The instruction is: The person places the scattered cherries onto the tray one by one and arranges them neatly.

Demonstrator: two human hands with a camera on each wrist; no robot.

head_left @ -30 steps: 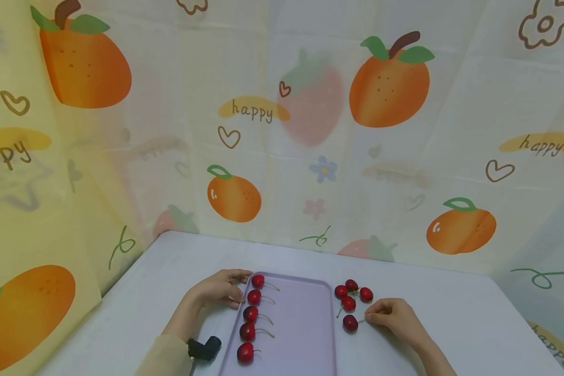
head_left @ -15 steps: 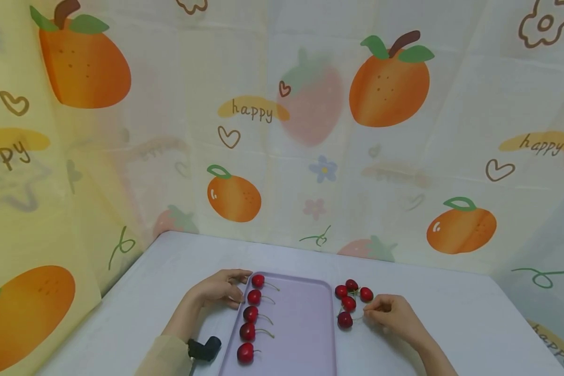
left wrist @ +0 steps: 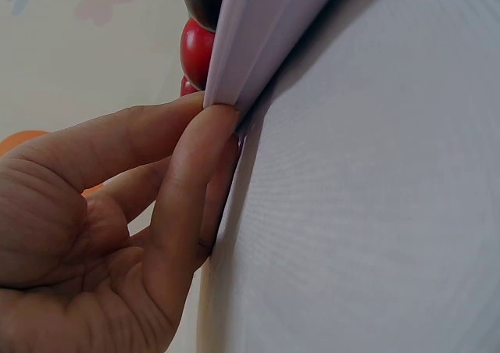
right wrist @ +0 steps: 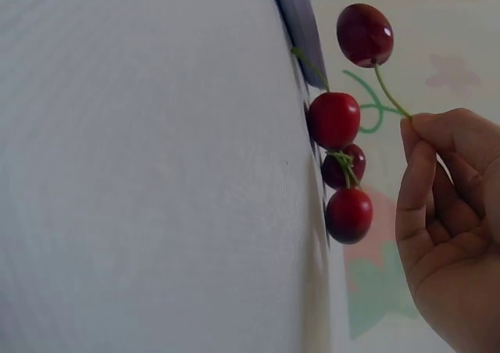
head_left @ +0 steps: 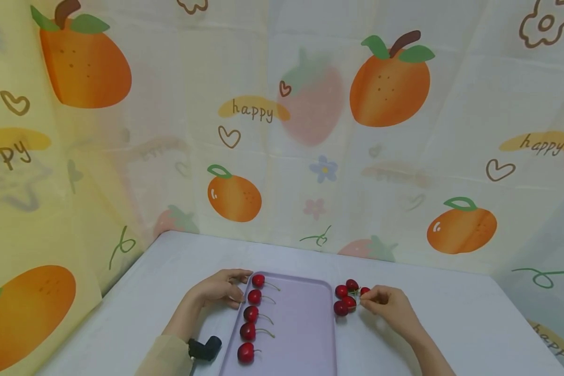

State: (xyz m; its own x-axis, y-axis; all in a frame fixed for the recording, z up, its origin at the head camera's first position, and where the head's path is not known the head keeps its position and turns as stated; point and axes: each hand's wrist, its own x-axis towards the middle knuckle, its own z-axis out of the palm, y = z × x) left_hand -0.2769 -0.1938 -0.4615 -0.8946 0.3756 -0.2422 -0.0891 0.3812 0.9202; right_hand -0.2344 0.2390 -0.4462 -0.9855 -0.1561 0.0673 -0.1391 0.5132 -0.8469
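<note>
My left hand (head_left: 216, 288) holds the left edge of a lilac tray (head_left: 303, 324) near its far corner. In the left wrist view the thumb (left wrist: 205, 146) lies on the tray's outer wall, and a finger reaches over the rim. Several cherries with stems, such as this red cherry (head_left: 246, 353), form a column along the tray's left side. My right hand (head_left: 392, 310) pinches the stem of a dark red cherry (right wrist: 365, 35), which hangs raised above the table. Behind it a small cluster of cherries (right wrist: 333, 120) lies on the table to the right of the tray.
The white table (head_left: 451, 324) ends at a fruit-printed cloth (head_left: 301, 209) hanging behind and at both sides. A black device (head_left: 204, 349) sits at my left sleeve (head_left: 162, 357).
My right hand has carried the cherry by its stem left and away from me, up to the tray's right edge, overlapping the cluster. My left hand has not moved.
</note>
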